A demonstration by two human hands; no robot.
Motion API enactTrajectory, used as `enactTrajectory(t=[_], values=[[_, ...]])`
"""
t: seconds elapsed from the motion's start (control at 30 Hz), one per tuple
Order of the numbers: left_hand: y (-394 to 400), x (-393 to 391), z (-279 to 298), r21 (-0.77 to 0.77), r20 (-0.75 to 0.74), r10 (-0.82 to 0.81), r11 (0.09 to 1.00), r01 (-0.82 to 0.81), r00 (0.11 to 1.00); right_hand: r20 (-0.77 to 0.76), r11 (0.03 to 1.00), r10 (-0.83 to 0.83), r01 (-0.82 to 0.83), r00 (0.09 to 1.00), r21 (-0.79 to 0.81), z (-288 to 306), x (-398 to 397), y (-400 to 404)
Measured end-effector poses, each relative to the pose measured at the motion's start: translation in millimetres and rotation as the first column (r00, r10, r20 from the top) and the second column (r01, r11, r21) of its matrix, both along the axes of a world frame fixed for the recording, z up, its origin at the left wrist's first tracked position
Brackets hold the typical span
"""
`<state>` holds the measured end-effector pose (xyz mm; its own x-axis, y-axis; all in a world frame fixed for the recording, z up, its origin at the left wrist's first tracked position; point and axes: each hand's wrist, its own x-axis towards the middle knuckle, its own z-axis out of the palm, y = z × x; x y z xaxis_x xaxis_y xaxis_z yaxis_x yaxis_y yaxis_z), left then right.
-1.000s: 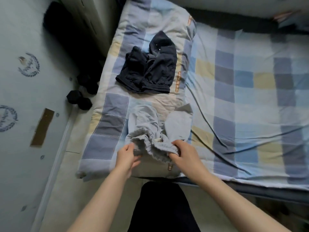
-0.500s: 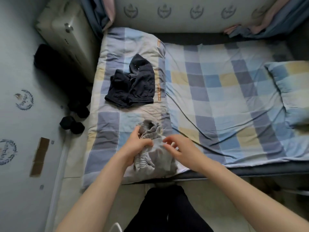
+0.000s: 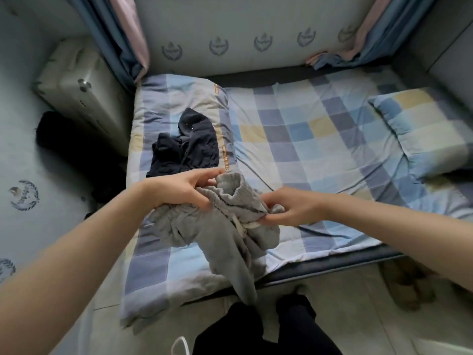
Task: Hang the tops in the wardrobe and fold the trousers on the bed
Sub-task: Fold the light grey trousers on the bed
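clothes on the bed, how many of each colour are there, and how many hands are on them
Grey: 1, the grey trousers, bunched and lifted at the waistband, one leg hanging past the bed edge.
Dark navy: 1, the dark garment, lying crumpled on the folded quilt.
Total clothes: 2.
Hands: 2, left hand and right hand, both gripping the grey trousers.

Off to the left, a pale suitcase (image 3: 76,90) standing against the wall with a black bag (image 3: 55,134) beside it on the floor, blue and pink curtains (image 3: 122,34) hanging at both far corners, crest-patterned wallpaper (image 3: 217,46) behind, a checked pillow (image 3: 425,129) lying at right.
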<state>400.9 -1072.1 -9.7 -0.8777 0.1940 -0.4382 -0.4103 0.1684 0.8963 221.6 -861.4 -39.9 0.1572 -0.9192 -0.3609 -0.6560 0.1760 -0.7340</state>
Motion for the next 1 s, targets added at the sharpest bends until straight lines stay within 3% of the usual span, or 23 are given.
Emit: enactTrajectory(t=[0.1, 0.2, 0.3, 0.33, 0.4, 0.47, 0.53, 0.6, 0.67, 0.77, 0.87, 0.93, 1.0], values=[[2.3, -18.2, 8.4, -0.088, 0.034, -0.002, 0.996, 0.005, 0.999, 0.011, 0.994, 0.099, -0.098, 0.995, -0.055, 1.9, 0.2, 20.2], [13.3, -40.4, 23.7, -0.105, 0.001, -0.106, 0.989, 0.106, 0.994, -0.271, 0.963, 0.256, -0.271, 0.928, -0.017, -10.3, -11.5, 43.9], [20.5, -62.0, 32.7, -0.164, 0.007, -0.158, 0.974, 0.157, 0.987, -0.695, 0.905, 0.329, -0.424, 0.639, 0.037, -16.4, -45.5, 71.7], [23.6, -70.7, 31.2, -0.209, 0.022, -0.156, 0.965, 0.157, 0.988, -0.778, 0.867, 0.310, -0.499, 0.547, -0.005, -14.0, -62.7, 82.8], [34.7, -83.0, 26.2, -0.362, 0.066, -0.156, 0.917, 0.169, 0.986, -0.843, 0.795, 0.285, -0.604, 0.457, -0.058, -6.7, -95.0, 100.3], [50.5, -95.2, 19.1, -0.598, 0.092, -0.182, 0.776, 0.200, 0.979, -0.840, 0.768, 0.329, -0.640, 0.431, -0.028, -2.3, -125.9, 117.9], [67.7, -109.8, 9.5, -0.814, 0.066, -0.290, 0.537, 0.220, 0.955, -0.839, 0.772, 0.380, -0.633, 0.390, 0.055, -0.3, -158.3, 137.2], [82.4, -123.7, 3.0, -0.938, 0.049, -0.460, 0.285, 0.200, 0.887, -0.859, 0.794, 0.376, -0.599, 0.348, 0.105, 0.8, -195.5, 156.8], [90.0, -138.4, -4.7, -0.974, 0.090, -0.529, 0.129, 0.186, 0.844, -0.896, 0.821, 0.299, -0.567, 0.328, 0.067, 2.7, -236.9, 173.6], [94.4, -161.6, -12.7, -0.983, 0.052, -0.495, 0.128, 0.132, 0.868, -0.919, 0.833, 0.207, -0.553, 0.335, -0.014, 6.1, -290.0, 193.0], [100.9, -183.6, -18.4, -0.978, 0.053, -0.461, 0.156, 0.140, 0.886, -0.902, 0.780, 0.338, -0.615, 0.267, 0.110, 0.3, -325.4, 215.0], [102.9, -194.9, -22.3, -0.980, -0.032, -0.482, 0.186, 0.066, 0.876, -0.873, 0.728, 0.438, -0.655, 0.216, 0.203, -3.5, -335.0, 224.8], [101.4, -204.7, -26.6, -0.985, -0.069, -0.500, 0.171, 0.021, 0.863, -0.865, 0.731, 0.428, -0.663, 0.262, 0.161, -3.3, -341.7, 229.9]])
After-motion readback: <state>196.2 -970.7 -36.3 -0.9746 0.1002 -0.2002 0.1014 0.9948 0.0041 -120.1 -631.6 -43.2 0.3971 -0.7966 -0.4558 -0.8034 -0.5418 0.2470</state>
